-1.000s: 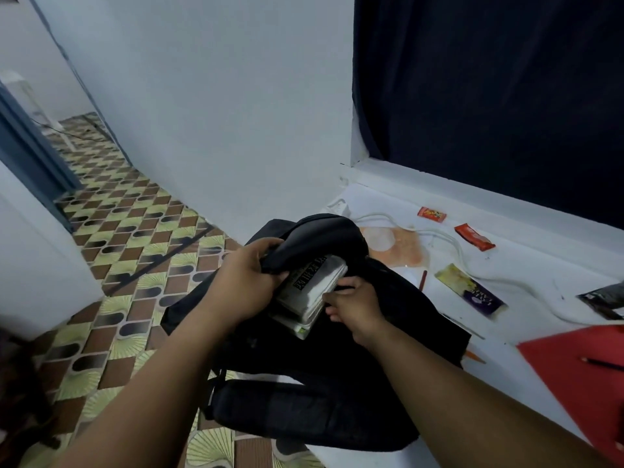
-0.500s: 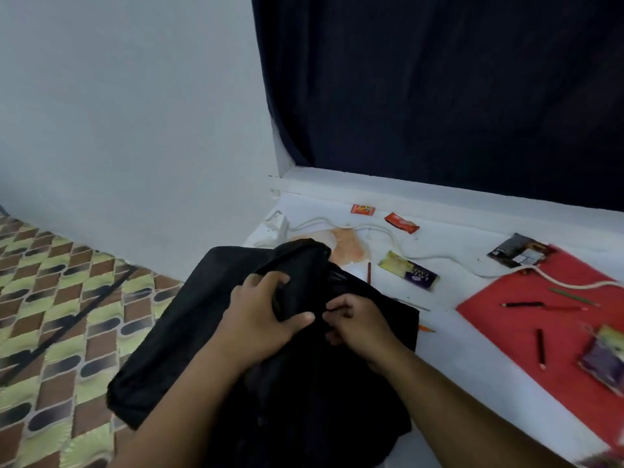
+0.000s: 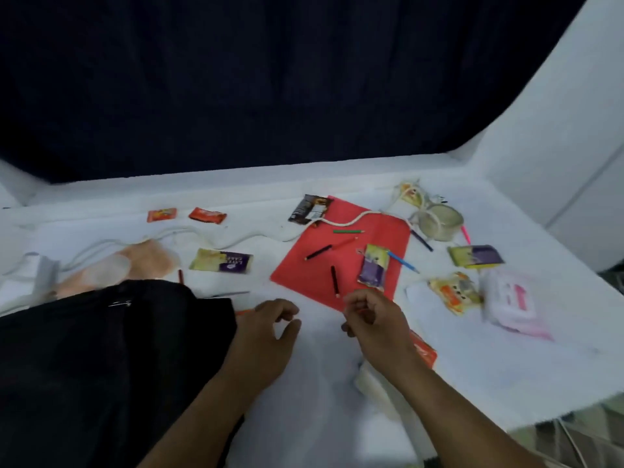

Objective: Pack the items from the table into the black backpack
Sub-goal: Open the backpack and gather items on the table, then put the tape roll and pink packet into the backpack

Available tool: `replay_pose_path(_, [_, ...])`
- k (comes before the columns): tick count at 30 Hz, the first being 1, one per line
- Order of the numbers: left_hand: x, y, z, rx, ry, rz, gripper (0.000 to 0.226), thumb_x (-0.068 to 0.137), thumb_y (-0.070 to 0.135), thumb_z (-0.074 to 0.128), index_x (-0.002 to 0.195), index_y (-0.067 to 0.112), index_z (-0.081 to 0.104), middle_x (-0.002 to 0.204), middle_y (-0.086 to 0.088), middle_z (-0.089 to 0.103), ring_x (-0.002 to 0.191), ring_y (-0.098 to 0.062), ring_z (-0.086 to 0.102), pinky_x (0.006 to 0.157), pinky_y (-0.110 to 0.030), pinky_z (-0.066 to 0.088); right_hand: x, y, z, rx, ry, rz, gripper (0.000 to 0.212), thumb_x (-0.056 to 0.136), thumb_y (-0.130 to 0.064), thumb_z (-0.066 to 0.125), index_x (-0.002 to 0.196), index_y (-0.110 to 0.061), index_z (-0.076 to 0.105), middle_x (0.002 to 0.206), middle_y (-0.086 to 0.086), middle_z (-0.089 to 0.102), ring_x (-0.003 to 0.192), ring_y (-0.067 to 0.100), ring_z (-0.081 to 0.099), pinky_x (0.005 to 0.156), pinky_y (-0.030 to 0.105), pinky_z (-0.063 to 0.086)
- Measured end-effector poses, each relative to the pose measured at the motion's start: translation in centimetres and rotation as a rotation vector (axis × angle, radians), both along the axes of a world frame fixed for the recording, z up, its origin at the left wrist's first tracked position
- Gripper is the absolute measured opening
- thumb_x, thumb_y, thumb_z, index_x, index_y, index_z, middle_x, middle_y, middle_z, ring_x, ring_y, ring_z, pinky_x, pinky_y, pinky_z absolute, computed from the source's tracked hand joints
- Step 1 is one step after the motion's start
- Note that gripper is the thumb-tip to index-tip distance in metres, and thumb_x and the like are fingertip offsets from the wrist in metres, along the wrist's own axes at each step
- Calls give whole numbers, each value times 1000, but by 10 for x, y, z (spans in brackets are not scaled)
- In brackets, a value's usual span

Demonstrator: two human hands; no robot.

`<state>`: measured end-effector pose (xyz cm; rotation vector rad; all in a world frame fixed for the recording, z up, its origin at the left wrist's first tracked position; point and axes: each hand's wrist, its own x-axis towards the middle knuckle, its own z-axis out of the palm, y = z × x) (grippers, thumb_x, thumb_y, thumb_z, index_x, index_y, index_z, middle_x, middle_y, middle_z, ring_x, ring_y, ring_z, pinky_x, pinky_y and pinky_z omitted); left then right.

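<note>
The backpack is black; the desk is white. A red sheet lies at its centre. A purple-and-yellow packet lies toward ten o'clock, two orange wrappers beyond. The curtain is dark navy.

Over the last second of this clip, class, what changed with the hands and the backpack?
Both hands let go of the black backpack. The left hand and right hand moved right over the table, each grip empty, fingers loosely curled. The books they were pushing in are out of sight. The backpack stayed at the table's left edge; the red folder stayed put.
</note>
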<state>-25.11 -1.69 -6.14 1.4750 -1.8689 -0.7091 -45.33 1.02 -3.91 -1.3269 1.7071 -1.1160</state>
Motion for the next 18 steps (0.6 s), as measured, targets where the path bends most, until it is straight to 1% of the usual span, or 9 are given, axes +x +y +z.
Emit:
replay_pose_path(2, [-27,-7,-12,-5,-44,-25,13,89,16,72,100,22,70,99,13,66,95,-8,59,89,-25,46,-33,-3,-3,-28,56,-39,18,92,-9,61,92,-25,68,83,-7,70,72,8,68,69,22,54])
replay_pose_path(4, [-52,-14,-24,-21,-100,-24,14,90,24,69,103,21,70,106,9,65,105,-16,58,92,-25,39,-67,-9,-3,-49,114,-65,15,92,-13,61,92,-27,68,85,-12,69,74,3,64,65,13,46])
replay_pose_path(5, [-65,-17,-30,-24,-128,-11,22,88,30,66,106,19,70,111,5,66,109,-21,57,94,-27,38,-84,-14,-3,-46,118,-69,15,92,-15,61,92,-28,68,87,-14,69,75,2,63,64,13,45])
replay_pose_path(7, [-91,-22,-44,-6,-191,69,33,84,36,63,112,20,69,121,-4,65,116,-32,55,95,-41,43,-117,-26,-4,-24,125,-68,15,91,-15,62,95,-30,65,95,-14,68,76,1,62,64,15,43])
replay_pose_path(10, [-127,-18,-55,63,-255,234,34,85,33,71,117,23,65,127,-5,57,119,-35,49,92,-51,42,-164,-49,-7,-23,171,-72,22,88,-16,66,106,-28,62,110,-13,62,84,1,61,66,12,42])
replay_pose_path(11, [-134,-16,-60,46,-290,266,34,86,35,70,117,24,63,127,-5,54,119,-33,47,92,-51,40,-179,-58,-9,-31,199,-66,24,88,-17,67,108,-28,60,113,-12,60,87,3,61,67,13,42])
replay_pose_path(13, [-143,-12,-65,-17,-364,290,36,86,47,58,114,26,59,126,-2,50,118,-30,46,91,-52,40,-207,-75,-12,-64,251,-52,29,88,-17,68,112,-29,57,119,-9,56,95,9,59,72,16,45])
replay_pose_path(15, [-145,-9,-67,-46,-365,317,41,85,55,45,113,29,58,125,1,50,119,-27,45,92,-52,41,-232,-94,-17,-93,311,-34,36,87,-13,68,119,-25,56,126,-4,52,108,14,57,85,26,50])
replay_pose_path(18, [-147,-7,-64,-51,-344,351,46,86,60,41,113,28,60,129,2,53,122,-27,49,94,-53,43,-260,-123,-20,-44,424,21,53,87,-11,68,136,-15,48,144,4,40,126,24,50,100,38,49])
